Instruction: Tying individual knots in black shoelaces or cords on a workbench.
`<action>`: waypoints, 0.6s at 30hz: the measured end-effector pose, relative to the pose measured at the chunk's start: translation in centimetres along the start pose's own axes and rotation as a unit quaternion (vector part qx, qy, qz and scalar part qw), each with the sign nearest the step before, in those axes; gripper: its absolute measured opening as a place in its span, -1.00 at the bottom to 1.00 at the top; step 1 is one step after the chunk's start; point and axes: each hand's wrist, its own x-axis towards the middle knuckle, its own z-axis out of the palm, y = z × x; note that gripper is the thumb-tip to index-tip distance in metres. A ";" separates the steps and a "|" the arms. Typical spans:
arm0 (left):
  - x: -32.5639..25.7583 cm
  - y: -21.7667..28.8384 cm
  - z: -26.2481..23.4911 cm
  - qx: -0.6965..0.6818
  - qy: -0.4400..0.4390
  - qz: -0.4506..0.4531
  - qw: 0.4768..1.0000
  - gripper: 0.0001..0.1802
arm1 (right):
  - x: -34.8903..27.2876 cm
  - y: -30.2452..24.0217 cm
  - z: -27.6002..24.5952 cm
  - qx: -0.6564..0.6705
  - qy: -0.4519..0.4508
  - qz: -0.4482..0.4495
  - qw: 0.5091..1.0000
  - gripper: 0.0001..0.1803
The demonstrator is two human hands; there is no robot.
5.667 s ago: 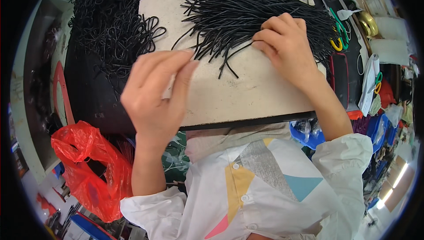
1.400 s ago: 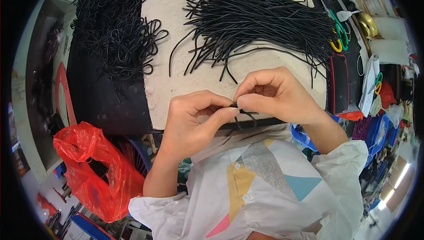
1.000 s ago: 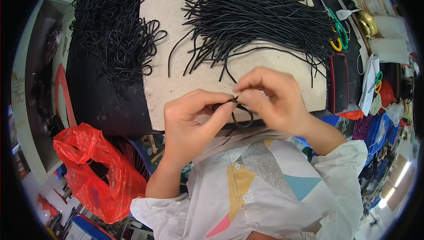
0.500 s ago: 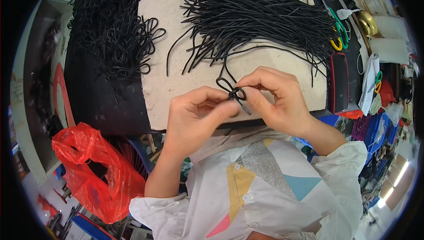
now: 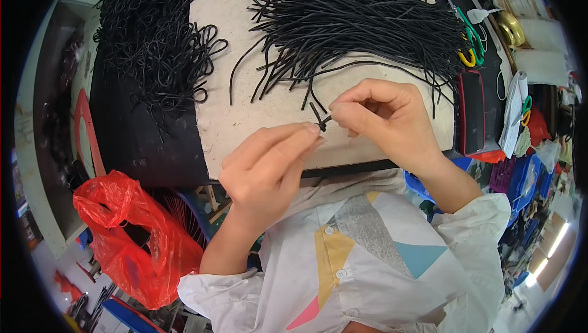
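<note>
Both hands meet over the near edge of the pale board [image 5: 245, 118] that lies on the dark worktop [image 5: 141, 143]. The left hand [image 5: 263, 167] pinches one end of a short black cord [image 5: 320, 117] between thumb and forefinger, fingers pressed together. The right hand [image 5: 386, 118] pinches the other end, fingers curled tight around it. The cord sits knotted between the two sets of fingertips, just above the board and close to its front edge.

Behind the hands, a heap of straight black cords [image 5: 361, 20] covers the far half of the board, its loose ends reaching almost to the right hand. A pile of looped cords [image 5: 159, 39] lies on the worktop at the left, spilling onto the board's left edge. Bare board shows between the two piles (the only open surface near the hands). A red plastic bag [image 5: 135, 235] hangs below the worktop's left front corner. Scissors with green and yellow handles [image 5: 470, 42] lie at the right, beyond the straight cords.
</note>
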 end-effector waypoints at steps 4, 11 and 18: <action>0.1 0.7 -0.2 -0.226 -0.030 -0.252 0.940 -0.88 | 0.4 0.5 0.1 -0.025 0.023 -0.097 0.995 -0.80; 0.4 -0.4 -0.4 -0.421 -0.067 -0.453 0.783 -0.83 | 0.5 0.1 -0.2 -0.095 -0.047 -0.152 0.983 -0.67; 0.3 0.1 -0.6 -0.429 -0.056 -0.479 0.764 -0.82 | 0.1 0.5 0.0 -0.064 -0.016 -0.131 0.989 -0.71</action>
